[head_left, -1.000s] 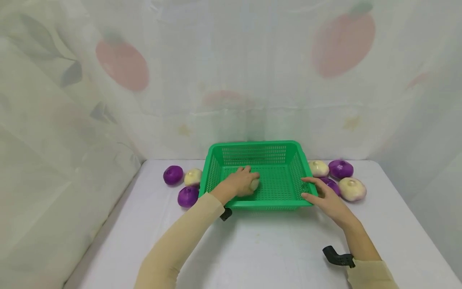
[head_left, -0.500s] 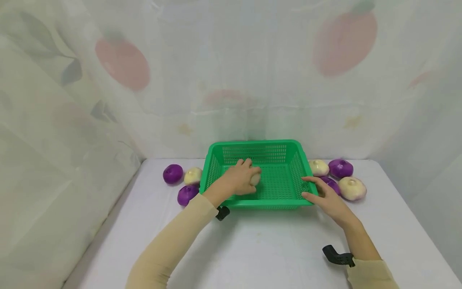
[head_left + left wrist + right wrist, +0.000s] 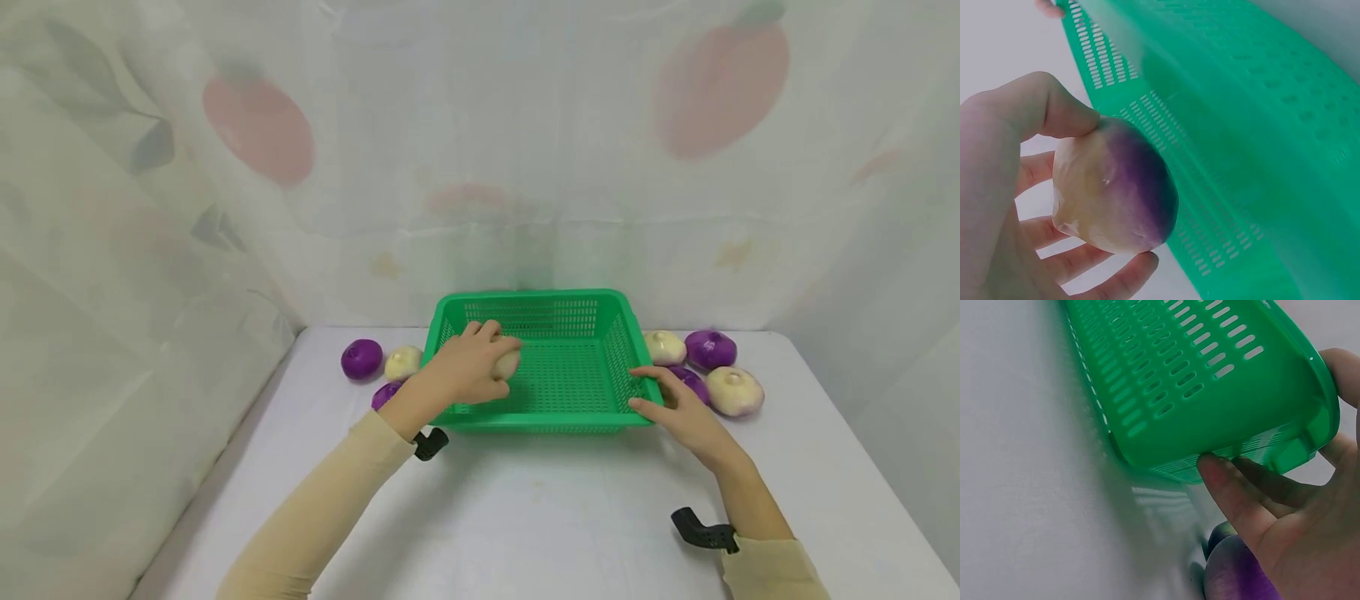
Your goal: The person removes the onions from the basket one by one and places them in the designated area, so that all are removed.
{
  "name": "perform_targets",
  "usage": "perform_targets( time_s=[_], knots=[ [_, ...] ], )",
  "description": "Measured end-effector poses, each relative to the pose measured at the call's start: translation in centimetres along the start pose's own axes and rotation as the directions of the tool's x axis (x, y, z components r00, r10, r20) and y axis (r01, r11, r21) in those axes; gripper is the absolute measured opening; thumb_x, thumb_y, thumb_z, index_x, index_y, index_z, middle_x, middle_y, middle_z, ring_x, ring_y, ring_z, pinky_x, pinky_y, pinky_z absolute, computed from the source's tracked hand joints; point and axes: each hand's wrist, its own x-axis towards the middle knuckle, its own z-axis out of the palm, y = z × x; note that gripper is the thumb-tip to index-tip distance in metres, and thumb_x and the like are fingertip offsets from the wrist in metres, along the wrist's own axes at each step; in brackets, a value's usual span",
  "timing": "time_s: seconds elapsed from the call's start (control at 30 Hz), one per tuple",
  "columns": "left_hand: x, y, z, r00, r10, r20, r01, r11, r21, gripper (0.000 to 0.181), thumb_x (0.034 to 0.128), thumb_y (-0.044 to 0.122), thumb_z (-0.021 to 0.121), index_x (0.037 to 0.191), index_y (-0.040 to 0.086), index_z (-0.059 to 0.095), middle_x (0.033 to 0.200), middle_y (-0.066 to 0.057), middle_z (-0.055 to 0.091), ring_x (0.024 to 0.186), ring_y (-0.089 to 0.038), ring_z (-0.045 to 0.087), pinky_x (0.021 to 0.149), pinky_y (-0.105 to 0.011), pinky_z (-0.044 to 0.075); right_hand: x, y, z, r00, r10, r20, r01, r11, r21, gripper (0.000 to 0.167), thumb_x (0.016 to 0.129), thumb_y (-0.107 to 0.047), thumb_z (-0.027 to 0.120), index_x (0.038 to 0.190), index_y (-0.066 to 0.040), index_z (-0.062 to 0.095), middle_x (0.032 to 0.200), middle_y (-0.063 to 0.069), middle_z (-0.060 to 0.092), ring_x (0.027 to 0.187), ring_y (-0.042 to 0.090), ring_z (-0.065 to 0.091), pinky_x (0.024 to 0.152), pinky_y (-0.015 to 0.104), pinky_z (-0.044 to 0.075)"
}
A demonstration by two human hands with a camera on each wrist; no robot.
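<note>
My left hand point(image 3: 471, 364) grips a turnip point(image 3: 1113, 187), cream on one side and purple on the other, with thumb and fingers around it. Hand and turnip are above the left part of a green plastic basket point(image 3: 540, 420); in the left wrist view the basket's perforated wall lies just beyond the turnip. My right hand point(image 3: 686, 421) holds the basket's right side near the front corner, fingers at the rim and wall. The right wrist view has this hand point(image 3: 1310, 519) at the basket corner, with part of a purple turnip point(image 3: 1238, 572) below it.
Left of the basket lie a purple turnip point(image 3: 362, 359), a cream one point(image 3: 403, 363) and another purple one point(image 3: 386, 395), partly behind my left arm. Several purple and cream turnips point(image 3: 735, 392) sit close to its right side. A patterned curtain point(image 3: 480, 150) hangs behind the table.
My left hand has lifted the turnip from the basket's floor and moved left with it toward the left wall. The right hand keeps its place on the basket.
</note>
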Motion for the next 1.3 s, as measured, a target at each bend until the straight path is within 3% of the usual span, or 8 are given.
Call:
perform_targets(
  time_s=[0.23,0.4,0.53,0.73,1.1,1.3],
  knots=[
    [-1.9,-2.3,-0.8,0.997,-0.021,-0.067,0.021,1.000,0.001,0.062,0.0834,0.031,0.071,0.143,0.021,0.057,0.135,-0.012,0.051,0.112,-0.032,0.050,0.071,-0.041,0.053,0.1,0.1,0.0,1.000,-0.001,0.002,0.001,1.000,-0.019,0.053,0.102,-0.031,0.064,0.146,-0.010,0.042,0.160,0.023,0.027,0.147,0.044,0.024,0.092,0.013,0.040],
    [-3.4,-4.0,-1.1,0.994,-0.068,-0.080,0.068,0.998,-0.005,0.063,0.0827,0.031,0.070,0.144,0.022,0.057,0.138,-0.013,0.050,0.119,-0.036,0.049,0.072,-0.043,0.054,0.0,0.1,0.0,1.000,-0.005,0.006,0.005,1.000,-0.022,0.052,0.102,-0.030,0.064,0.144,-0.009,0.041,0.158,0.025,0.029,0.146,0.045,0.026,0.092,0.013,0.040],
    [-4.5,-5.2,-1.5,0.990,-0.097,-0.103,0.096,0.995,-0.012,0.061,0.0822,0.030,0.069,0.142,0.021,0.058,0.140,-0.015,0.049,0.125,-0.041,0.048,0.075,-0.048,0.055,-0.2,-0.1,0.0,1.000,-0.009,0.005,0.009,0.999,-0.031,0.050,0.103,-0.030,0.063,0.143,-0.009,0.042,0.158,0.026,0.029,0.146,0.045,0.025,0.092,0.012,0.039],
    [-6.3,-7.3,-1.8,0.982,-0.123,-0.140,0.125,0.992,0.004,0.060,0.0814,0.028,0.069,0.140,0.018,0.058,0.138,-0.020,0.050,0.121,-0.047,0.050,0.081,-0.057,0.054,-0.3,-0.4,-0.1,1.000,-0.003,0.013,0.004,1.000,-0.027,0.049,0.103,-0.029,0.063,0.143,-0.009,0.042,0.157,0.025,0.029,0.146,0.046,0.025,0.092,0.013,0.038],
    [-9.5,-11.1,-1.0,0.963,-0.234,-0.134,0.232,0.972,-0.027,0.056,0.0826,0.024,0.065,0.137,0.016,0.058,0.137,-0.021,0.049,0.122,-0.050,0.047,0.081,-0.062,0.052,-0.3,-0.5,-0.1,1.000,-0.006,0.020,0.006,1.000,-0.017,0.051,0.102,-0.028,0.064,0.143,-0.009,0.041,0.158,0.024,0.028,0.149,0.046,0.019,0.094,0.011,0.036],
    [-10.9,-12.8,0.1,0.957,-0.275,-0.091,0.272,0.961,-0.042,0.057,0.0821,0.023,0.068,0.137,0.012,0.058,0.136,-0.022,0.049,0.123,-0.052,0.045,0.082,-0.064,0.051,-0.5,-0.4,-0.1,1.000,-0.010,0.022,0.011,1.000,-0.009,0.050,0.103,-0.027,0.063,0.143,-0.009,0.041,0.158,0.025,0.027,0.149,0.046,0.018,0.093,0.011,0.036]
  ],
)
